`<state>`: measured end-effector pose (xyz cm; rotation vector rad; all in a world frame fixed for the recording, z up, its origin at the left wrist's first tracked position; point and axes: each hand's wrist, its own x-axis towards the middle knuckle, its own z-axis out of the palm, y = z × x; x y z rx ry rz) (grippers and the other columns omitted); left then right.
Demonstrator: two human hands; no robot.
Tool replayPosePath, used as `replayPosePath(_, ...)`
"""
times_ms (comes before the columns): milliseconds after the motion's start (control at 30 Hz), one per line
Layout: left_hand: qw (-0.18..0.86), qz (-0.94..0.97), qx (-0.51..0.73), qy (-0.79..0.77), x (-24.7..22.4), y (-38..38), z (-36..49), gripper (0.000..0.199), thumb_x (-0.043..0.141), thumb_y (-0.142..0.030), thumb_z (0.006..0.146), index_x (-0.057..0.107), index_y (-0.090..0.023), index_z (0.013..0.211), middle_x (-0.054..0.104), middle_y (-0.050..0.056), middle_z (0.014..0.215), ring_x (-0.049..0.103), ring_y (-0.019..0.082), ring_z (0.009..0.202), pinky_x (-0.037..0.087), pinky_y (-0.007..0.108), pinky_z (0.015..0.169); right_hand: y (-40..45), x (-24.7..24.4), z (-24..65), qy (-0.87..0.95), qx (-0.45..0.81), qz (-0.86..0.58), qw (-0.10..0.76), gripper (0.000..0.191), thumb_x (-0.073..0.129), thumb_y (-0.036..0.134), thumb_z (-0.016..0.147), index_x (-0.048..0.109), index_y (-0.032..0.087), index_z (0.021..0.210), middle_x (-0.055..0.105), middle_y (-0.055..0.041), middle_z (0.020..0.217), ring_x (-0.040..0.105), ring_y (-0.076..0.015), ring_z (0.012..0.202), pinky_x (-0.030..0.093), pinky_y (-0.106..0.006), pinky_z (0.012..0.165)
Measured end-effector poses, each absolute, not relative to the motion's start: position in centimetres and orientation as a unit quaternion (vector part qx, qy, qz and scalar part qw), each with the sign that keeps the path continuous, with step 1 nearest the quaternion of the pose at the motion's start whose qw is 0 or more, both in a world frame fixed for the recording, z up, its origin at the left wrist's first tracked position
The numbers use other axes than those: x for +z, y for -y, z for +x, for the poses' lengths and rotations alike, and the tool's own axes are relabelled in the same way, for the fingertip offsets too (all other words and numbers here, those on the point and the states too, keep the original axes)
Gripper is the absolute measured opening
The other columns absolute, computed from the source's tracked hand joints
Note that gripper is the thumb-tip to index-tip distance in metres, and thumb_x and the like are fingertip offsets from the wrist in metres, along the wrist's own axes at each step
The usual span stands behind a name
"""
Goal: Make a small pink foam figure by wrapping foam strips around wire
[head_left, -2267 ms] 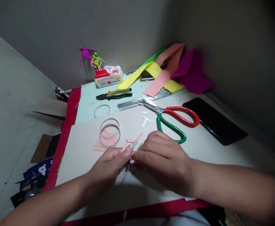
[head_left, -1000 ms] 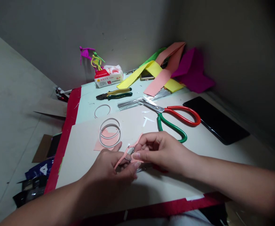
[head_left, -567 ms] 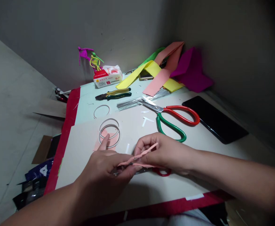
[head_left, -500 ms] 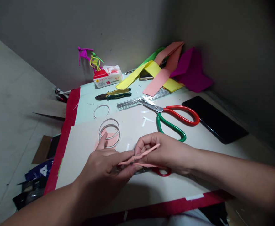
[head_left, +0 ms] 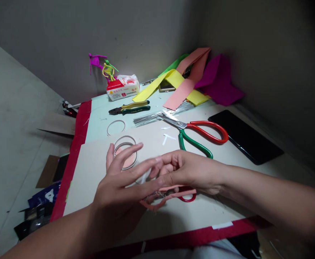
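Note:
A narrow strip of salmon-pink material hangs bent below my fingers, near the table's front. My right hand has its fingers curled and pinches the strip's upper part. My left hand reaches in from the left with fingers spread; its thumb lies hidden behind the strip, and some fingertips meet the right hand. Beneath the strip shows a red scissor handle. Beyond the left fingers lie metal rings on a pink piece. A thinner ring rests farther back.
Large scissors with red and green handles lie open right of centre, beside a black phone. Pliers, thin wires, a tissue pack with small figures, and coloured strips are at the back.
My left fingers have spread and lifted, moving toward the right hand. The pink strip has turned and dropped lower, and now hangs in a curve below the hands.

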<state>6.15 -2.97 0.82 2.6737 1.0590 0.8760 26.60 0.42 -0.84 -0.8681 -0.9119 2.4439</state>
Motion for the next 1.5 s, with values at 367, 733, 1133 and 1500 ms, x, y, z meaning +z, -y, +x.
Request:
replayPosePath(367, 0.011, 0.878, 0.318, -0.357, 1.3, 3.3, 6.6, 0.04, 0.079, -0.008, 0.065, 0.072, -0.035, 0.093, 0.05, -0.001, 0.143, 0.028, 0.036, 0.139, 0.023, 0.062, 0.111, -0.6, -1.3, 26.9, 0.386, 0.849, -0.324, 0.16, 0.015, 0.071, 0.016, 0.077, 0.065, 0.014, 0.091, 0.064, 0.0032, 0.061, 0.051, -0.0032, 0.045, 0.039, -0.013, 0.043)
replayPosePath(733, 0.042, 0.914, 0.275, -0.295, 2.1, 2.9, 6.0, 0.024, 0.063, -0.007, 0.081, 0.067, -0.021, 0.099, 0.07, 0.006, 0.118, 0.046, 0.028, 0.126, 0.045, 0.048, 0.097, -1.1, -1.0, 27.6, 0.414, 0.814, -0.32, 0.252, 0.017, 0.074, 0.02, 0.075, 0.063, 0.013, 0.086, 0.056, 0.0051, 0.058, 0.047, -0.0038, 0.048, 0.037, -0.015, 0.048)
replayPosePath(1133, 0.291, 0.805, 0.347, -0.384, 3.0, 2.4, 7.0, 0.013, 0.067, -0.01, 0.078, 0.071, -0.021, 0.074, 0.077, 0.004, 0.086, 0.07, 0.018, 0.081, 0.056, 0.027, 0.074, -0.8, -1.2, 27.3, 0.539, 0.671, -0.396, 0.318, 0.015, 0.065, 0.03, 0.084, 0.064, 0.015, 0.085, 0.062, -0.0005, 0.07, 0.055, -0.0096, 0.06, 0.045, -0.022, 0.056)
replayPosePath(1500, 0.365, 0.688, 0.345, -0.525, 1.5, 2.4, 6.8, 0.006, 0.073, -0.02, 0.076, 0.077, -0.024, 0.078, 0.077, 0.002, 0.086, 0.069, 0.02, 0.084, 0.054, 0.03, 0.081, 0.0, -1.0, 27.6, 0.828, 0.253, -0.257, 0.43, 0.014, 0.053, 0.012, 0.089, 0.067, 0.014, 0.092, 0.07, -0.0072, 0.079, 0.06, -0.0163, 0.074, 0.044, -0.032, 0.074)
